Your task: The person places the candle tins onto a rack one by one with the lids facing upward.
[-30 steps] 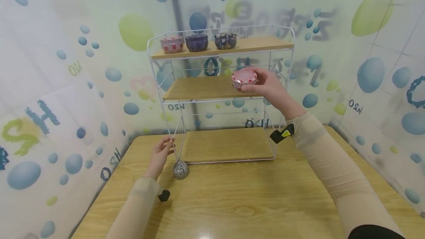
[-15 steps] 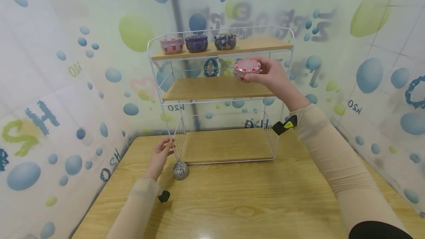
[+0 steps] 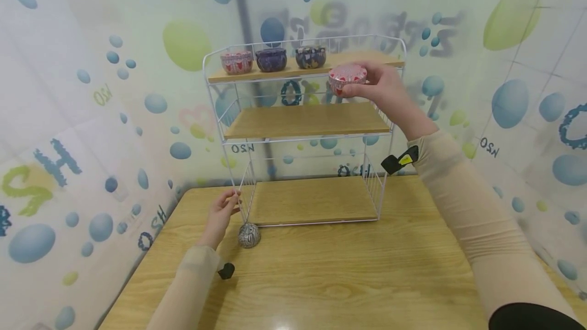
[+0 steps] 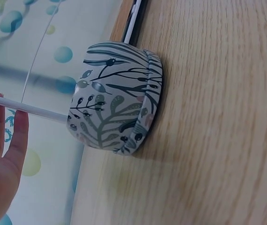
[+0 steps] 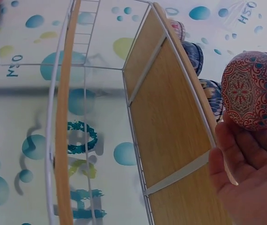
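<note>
My right hand (image 3: 382, 88) grips a small round pink-and-red patterned tin (image 3: 347, 78) by its side, thumb in front. The tin is in front of the top shelf's front edge, to the right of the other tins. In the right wrist view its patterned base (image 5: 241, 91) faces the camera. Low on the left, my left hand (image 3: 221, 217) pinches the white wire post of the shelf rack (image 3: 231, 162) with its fingertips. A grey leaf-patterned tin (image 4: 112, 98) rests on the table beside that post, rimmed end down.
On the top shelf (image 3: 367, 58), a pink tin (image 3: 236, 62), a dark blue tin (image 3: 271, 60) and a dark floral tin (image 3: 311, 57) stand in a row at the left. Below are the wooden middle shelf (image 3: 307, 120) and bottom shelf (image 3: 314, 200). The rack stands on a wooden table (image 3: 344, 274).
My right hand has lifted the pink tin from in front of the middle shelf up to the top shelf's edge, drifting slightly right. My left hand has stayed on the post.
</note>
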{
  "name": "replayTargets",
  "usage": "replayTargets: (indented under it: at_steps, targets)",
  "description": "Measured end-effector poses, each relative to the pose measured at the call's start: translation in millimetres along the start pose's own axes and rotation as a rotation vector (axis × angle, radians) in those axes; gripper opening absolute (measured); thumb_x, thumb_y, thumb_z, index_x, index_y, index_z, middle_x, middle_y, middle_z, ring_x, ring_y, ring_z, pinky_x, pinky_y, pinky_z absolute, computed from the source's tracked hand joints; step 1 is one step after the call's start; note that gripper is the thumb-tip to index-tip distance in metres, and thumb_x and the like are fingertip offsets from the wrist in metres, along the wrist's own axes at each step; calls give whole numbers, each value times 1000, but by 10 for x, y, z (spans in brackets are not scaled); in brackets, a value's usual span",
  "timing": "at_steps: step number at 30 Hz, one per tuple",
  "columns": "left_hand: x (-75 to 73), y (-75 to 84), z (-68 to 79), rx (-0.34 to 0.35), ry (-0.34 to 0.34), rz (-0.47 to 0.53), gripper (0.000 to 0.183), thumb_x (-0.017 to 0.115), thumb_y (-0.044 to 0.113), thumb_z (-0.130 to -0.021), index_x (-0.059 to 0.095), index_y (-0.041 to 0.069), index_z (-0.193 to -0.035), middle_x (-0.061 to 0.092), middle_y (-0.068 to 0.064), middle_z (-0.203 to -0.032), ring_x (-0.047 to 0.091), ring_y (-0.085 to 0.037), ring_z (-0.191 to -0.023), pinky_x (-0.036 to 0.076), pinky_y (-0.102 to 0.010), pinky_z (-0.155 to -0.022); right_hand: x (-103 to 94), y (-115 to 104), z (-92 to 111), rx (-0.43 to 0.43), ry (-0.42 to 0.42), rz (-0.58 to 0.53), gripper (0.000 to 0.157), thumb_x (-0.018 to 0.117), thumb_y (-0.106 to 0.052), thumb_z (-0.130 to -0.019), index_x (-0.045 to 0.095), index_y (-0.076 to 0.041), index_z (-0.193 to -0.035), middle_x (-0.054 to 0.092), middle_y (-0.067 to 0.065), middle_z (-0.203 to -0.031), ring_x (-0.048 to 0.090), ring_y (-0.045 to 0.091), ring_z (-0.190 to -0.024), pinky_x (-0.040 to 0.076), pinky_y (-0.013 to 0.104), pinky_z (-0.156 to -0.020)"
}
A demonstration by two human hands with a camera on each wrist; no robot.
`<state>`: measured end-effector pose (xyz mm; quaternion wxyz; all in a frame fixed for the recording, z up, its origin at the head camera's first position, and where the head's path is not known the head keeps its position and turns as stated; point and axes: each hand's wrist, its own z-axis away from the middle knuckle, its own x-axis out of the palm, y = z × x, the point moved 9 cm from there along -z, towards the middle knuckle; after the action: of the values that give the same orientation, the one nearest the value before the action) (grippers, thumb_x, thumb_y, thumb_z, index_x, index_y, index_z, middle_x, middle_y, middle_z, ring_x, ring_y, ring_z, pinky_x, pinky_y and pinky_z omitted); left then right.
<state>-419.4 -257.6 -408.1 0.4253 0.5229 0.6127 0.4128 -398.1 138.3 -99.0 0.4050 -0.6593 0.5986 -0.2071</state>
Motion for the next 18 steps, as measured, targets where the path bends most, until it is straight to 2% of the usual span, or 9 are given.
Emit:
replayTargets:
  at_steps: [6,13,18]
  targets:
    - [-9,13,0,7,15,9,36,54,23,-101,53,-7,-121,59,3,-111,58,-19,-97,53,-34,-85,-47,-118,-58,-24,16,-8,42,76,-10,-84,63,-8,-124,64,9,-111,60,23,-99,51,26,-83]
    - [-12,11,-10,-4,24,20,24,55,22,-100,60,3,-115,60,-1,-114,58,-19,-97,53,-38,-87,-121,-157,-100,26,49,38,44,77,-14,-83,62,-9,-125,66,7,-109,60,22,-101,50,26,-86]
    - [-4,-1,-4,-40,28,40,28,54,17,-101,55,-4,-119,60,5,-107,58,-19,-98,51,-43,-91,-157,-179,-131,40,48,57,45,77,-16,-84,61,-9,-126,65,7,-110,58,21,-103,48,27,-89]
